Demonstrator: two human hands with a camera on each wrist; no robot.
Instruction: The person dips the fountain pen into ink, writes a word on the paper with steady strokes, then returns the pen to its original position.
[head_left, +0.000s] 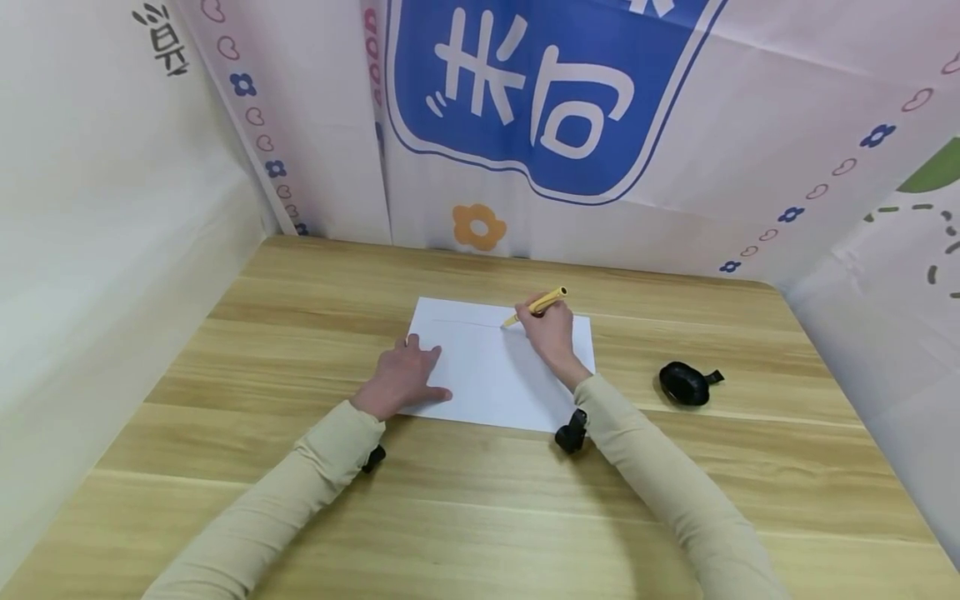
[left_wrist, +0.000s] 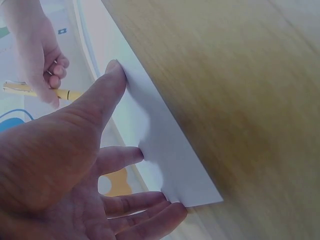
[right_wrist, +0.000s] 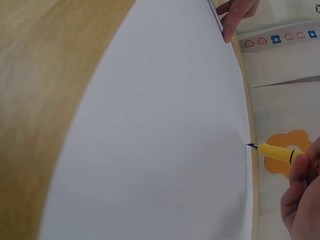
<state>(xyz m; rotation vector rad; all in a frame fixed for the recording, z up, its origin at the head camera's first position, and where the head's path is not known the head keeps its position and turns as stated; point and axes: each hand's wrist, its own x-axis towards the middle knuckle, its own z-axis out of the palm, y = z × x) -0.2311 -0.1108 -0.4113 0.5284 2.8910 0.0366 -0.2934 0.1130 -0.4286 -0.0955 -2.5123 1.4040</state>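
Black object point(head_left: 684, 384): head view only. Right hand point(head_left: 553, 335): pinching pen point(right_wrist: 274, 151). Left hand point(head_left: 405, 375): fingers spread, touching left edge of paper point(head_left: 491, 379).

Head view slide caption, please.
Right hand holds a yellow pen to white paper bearing a thin line; left hand rests on the paper.

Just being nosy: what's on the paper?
A thin line, the left hand, and a yellow pen in the right hand; spots the hands touch are covered.
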